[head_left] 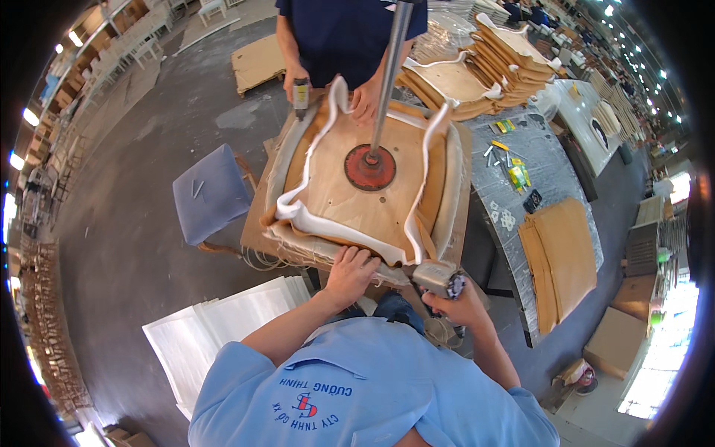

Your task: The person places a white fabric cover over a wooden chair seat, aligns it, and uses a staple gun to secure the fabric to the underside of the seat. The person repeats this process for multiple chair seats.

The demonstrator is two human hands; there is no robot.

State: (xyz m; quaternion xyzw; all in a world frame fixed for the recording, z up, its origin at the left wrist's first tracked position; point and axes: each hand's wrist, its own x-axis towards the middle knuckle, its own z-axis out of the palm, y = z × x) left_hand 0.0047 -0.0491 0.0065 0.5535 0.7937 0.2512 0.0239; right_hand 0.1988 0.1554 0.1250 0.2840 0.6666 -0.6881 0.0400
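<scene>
Under a round red clamp plate (pixel 365 177) on a metal post lies a wooden seat panel (pixel 335 195). Tan upholstery fabric (pixel 430 195) and white foam edging (pixel 316 222) fold up around its rim. At the near edge, my left hand (pixel 351 277) presses with bent fingers on the cover's border. My right hand (pixel 463 304) is wrapped around a metallic staple gun (pixel 436 279), whose nose is by the seat's near right corner. Opposite me, a co-worker holds another staple gun (pixel 300 97) at the far left corner, their other hand (pixel 365 100) on the far edge.
A blue padded chair (pixel 212 195) stands at the left. White sheets (pixel 216 324) lean near my left arm. A table at the right bears folded tan fabric (pixel 560 261) and small yellow-green packs (pixel 519 176). Stacked seat covers (pixel 506 56) rise at the far right.
</scene>
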